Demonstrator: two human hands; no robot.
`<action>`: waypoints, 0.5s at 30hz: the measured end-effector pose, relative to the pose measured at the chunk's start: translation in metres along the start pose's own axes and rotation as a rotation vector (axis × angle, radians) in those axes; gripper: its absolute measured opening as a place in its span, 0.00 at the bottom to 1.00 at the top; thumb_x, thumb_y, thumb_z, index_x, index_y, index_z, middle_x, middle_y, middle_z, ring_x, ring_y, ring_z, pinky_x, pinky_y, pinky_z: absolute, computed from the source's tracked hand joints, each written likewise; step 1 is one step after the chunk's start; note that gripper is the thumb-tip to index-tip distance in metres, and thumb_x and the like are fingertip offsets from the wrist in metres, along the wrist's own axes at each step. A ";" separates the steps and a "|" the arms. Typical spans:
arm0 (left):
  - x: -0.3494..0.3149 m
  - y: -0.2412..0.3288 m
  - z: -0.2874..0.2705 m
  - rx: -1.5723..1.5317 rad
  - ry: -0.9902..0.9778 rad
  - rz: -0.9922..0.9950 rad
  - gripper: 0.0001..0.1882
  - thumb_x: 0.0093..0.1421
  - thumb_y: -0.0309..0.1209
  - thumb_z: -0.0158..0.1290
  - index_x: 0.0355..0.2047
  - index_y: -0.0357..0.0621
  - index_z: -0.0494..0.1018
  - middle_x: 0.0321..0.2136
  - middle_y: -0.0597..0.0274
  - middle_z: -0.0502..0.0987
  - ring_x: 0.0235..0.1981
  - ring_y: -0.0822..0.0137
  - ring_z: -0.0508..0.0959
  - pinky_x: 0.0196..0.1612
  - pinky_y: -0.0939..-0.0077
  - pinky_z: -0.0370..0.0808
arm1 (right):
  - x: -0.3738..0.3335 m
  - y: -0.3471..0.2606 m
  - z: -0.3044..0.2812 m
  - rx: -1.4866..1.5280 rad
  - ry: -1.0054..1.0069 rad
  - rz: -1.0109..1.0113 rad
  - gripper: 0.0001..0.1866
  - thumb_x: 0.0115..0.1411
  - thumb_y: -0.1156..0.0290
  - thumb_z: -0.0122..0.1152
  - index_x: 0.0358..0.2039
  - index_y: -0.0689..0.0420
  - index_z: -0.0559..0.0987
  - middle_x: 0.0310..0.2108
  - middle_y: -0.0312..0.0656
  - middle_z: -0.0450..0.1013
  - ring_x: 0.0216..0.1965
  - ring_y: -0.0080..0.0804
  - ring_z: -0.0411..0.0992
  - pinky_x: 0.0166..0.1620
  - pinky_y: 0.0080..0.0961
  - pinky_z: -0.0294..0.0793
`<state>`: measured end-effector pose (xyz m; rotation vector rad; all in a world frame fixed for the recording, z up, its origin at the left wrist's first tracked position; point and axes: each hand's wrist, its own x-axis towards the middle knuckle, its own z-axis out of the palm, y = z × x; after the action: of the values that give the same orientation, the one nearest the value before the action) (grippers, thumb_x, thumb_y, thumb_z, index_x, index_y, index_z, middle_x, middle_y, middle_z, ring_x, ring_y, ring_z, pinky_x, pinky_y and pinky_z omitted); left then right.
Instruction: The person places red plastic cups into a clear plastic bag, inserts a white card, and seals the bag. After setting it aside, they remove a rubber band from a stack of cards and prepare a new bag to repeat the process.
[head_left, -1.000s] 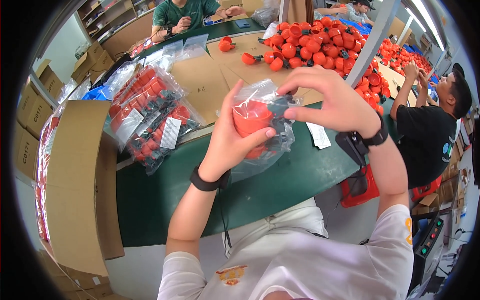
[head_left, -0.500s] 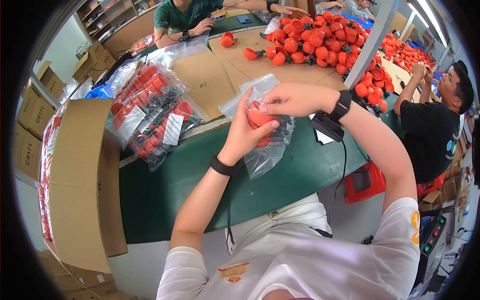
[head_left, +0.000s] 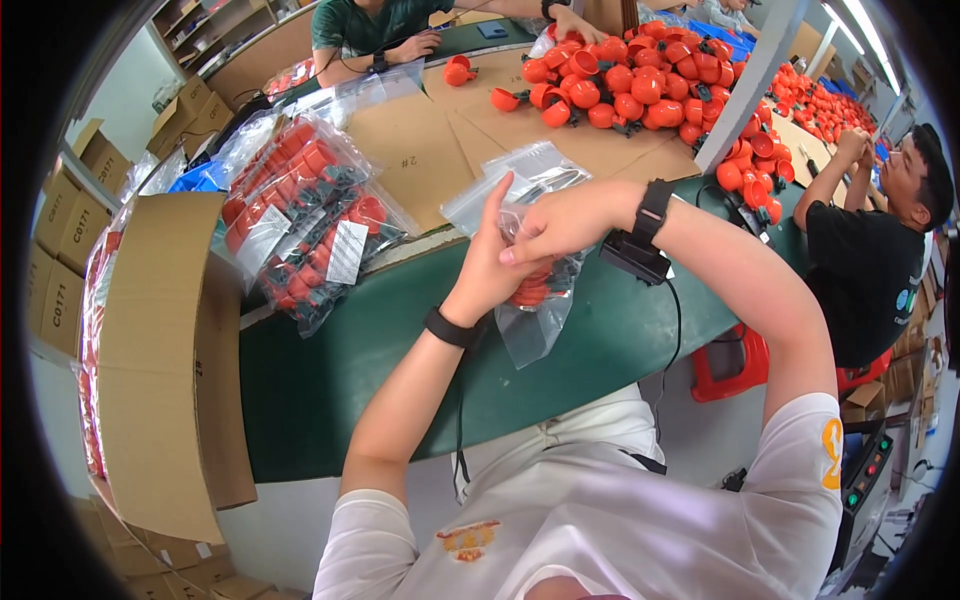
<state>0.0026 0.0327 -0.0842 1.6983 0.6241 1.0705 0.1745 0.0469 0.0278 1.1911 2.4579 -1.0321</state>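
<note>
A clear zip bag [head_left: 535, 335] with several red cup-shaped parts [head_left: 531, 290] in it lies over the green table in front of me. My left hand [head_left: 487, 262] is wrapped against the bag's left side, index finger pointing up and thumb lying across toward the other hand. Bent downward at the wrist, my right hand [head_left: 562, 225] reaches over the bag's upper part. Its fingers curl in beside the left thumb, and the fingertips are hidden, so what they hold does not show. The bag's loose upper end spreads on cardboard beyond my hands.
A larger clear bag [head_left: 318, 225] of red parts lies left, beside an upright cardboard box [head_left: 160, 350]. Red cups are heaped [head_left: 640, 85] at the far right near a metal post [head_left: 750, 85]. A black device [head_left: 636, 258] with a cable sits by my right wrist. Co-workers sit across and right.
My right hand has turned downward and closer to my left hand. The red cup seen between my hands is now hidden. A co-worker's hand across has moved at the heap.
</note>
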 end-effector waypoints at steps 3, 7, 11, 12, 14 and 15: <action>0.001 0.000 0.000 -0.014 -0.039 -0.023 0.60 0.52 0.22 0.71 0.74 0.42 0.39 0.55 0.46 0.74 0.53 0.60 0.78 0.55 0.66 0.77 | 0.002 0.012 0.003 -0.059 -0.019 -0.036 0.38 0.70 0.34 0.43 0.31 0.60 0.82 0.25 0.41 0.76 0.28 0.34 0.72 0.38 0.32 0.72; 0.002 0.002 -0.008 -0.002 -0.118 -0.162 0.65 0.47 0.29 0.75 0.74 0.39 0.39 0.62 0.45 0.66 0.58 0.57 0.74 0.60 0.63 0.73 | -0.009 0.028 0.011 -0.004 0.096 -0.065 0.32 0.73 0.43 0.44 0.32 0.61 0.82 0.25 0.40 0.76 0.29 0.33 0.73 0.38 0.32 0.73; -0.001 0.009 -0.006 0.116 -0.357 -0.246 0.69 0.40 0.37 0.79 0.73 0.36 0.42 0.64 0.45 0.64 0.62 0.55 0.70 0.66 0.63 0.66 | -0.019 0.041 0.010 0.201 0.289 -0.207 0.27 0.74 0.52 0.47 0.31 0.62 0.81 0.25 0.38 0.76 0.29 0.31 0.73 0.37 0.31 0.73; -0.003 -0.002 -0.002 0.166 -0.326 -0.116 0.64 0.40 0.34 0.78 0.71 0.37 0.48 0.62 0.47 0.67 0.60 0.56 0.72 0.65 0.64 0.67 | -0.024 0.040 0.005 0.186 0.308 -0.176 0.25 0.74 0.55 0.48 0.31 0.62 0.81 0.25 0.38 0.77 0.28 0.30 0.73 0.36 0.31 0.74; -0.004 0.000 0.003 0.176 -0.302 -0.154 0.60 0.40 0.33 0.77 0.69 0.37 0.51 0.59 0.49 0.70 0.59 0.58 0.73 0.64 0.64 0.68 | -0.031 0.035 -0.001 0.172 0.333 -0.140 0.24 0.74 0.57 0.49 0.31 0.63 0.81 0.25 0.37 0.77 0.27 0.29 0.73 0.35 0.31 0.74; -0.004 0.000 0.004 0.184 -0.276 -0.195 0.57 0.40 0.31 0.77 0.67 0.37 0.55 0.57 0.51 0.72 0.58 0.59 0.73 0.63 0.65 0.69 | -0.033 0.033 -0.002 0.194 0.351 -0.091 0.24 0.74 0.56 0.50 0.31 0.63 0.81 0.24 0.38 0.77 0.25 0.29 0.73 0.33 0.31 0.74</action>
<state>0.0046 0.0276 -0.0856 1.8592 0.7087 0.6430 0.2206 0.0427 0.0282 1.4402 2.7488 -1.1994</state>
